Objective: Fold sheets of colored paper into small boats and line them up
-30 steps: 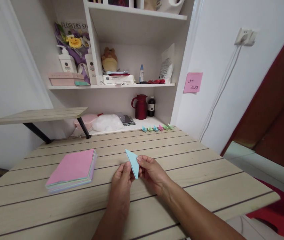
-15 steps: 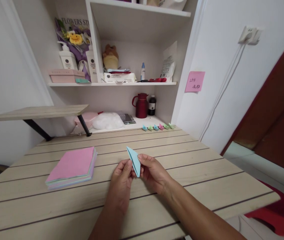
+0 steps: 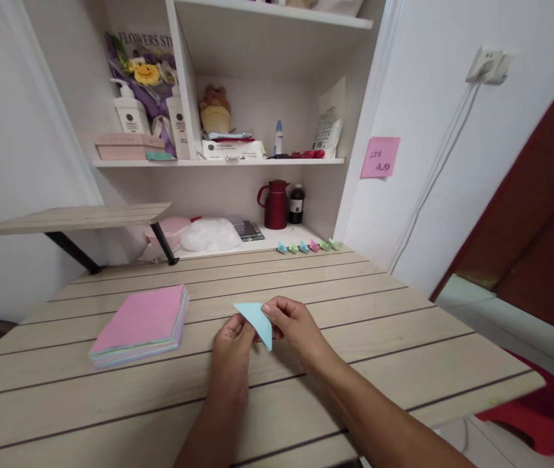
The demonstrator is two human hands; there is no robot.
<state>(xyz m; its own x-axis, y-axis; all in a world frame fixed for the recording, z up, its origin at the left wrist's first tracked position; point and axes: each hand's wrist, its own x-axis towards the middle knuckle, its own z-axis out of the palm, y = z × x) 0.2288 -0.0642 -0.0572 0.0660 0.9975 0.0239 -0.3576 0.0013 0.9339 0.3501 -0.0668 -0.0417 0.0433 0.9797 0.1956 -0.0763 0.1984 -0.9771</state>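
Near the middle of the table (image 3: 433,364), your left hand (image 3: 232,338) and right hand (image 3: 299,331) have their fingers and thumbs closed on the blue folded paper (image 3: 259,320), with a pink-topped paper stack (image 3: 140,318) farther left and six little folded papers (image 3: 304,247) lined up along the far right edge.
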